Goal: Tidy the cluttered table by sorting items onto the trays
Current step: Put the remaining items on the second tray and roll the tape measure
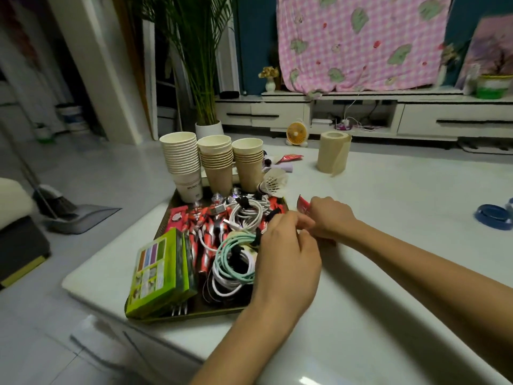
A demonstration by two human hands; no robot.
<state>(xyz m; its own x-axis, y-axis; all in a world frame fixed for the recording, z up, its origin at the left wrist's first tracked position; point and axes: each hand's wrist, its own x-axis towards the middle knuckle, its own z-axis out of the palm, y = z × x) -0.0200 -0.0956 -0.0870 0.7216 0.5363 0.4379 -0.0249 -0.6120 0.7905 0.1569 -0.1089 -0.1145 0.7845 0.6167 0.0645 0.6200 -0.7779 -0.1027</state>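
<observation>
At the right edge of the tray, on the left part of the white table, both hands are met over a red packet. The packet is pinched by the right hand; its top corner sticks up just right of the tray rim, and a red strip shows under the wrist. The left hand is curled close vs. the right fingers, over the tray's right side. Whether anything is gripped by it cannot be told, since the fingertips are hidden.

Step in hand, as judged: a small snack-type item is being sorted onto the tray, approx. at the placing stage, not yet let go.

The tray is already crowded: cup stacks at the far end, red toy figures in the middle, coiled cables nearer and a green box at the near left.

Next move, as judged: a free gap by the right rim must be found, the packet laid flat w/o snagging the cables, then released. Still loose on the table: a shuttlecock, another red wrapper, a paper roll and a blue ring at far right. These are left to be fetched after.
</observation>
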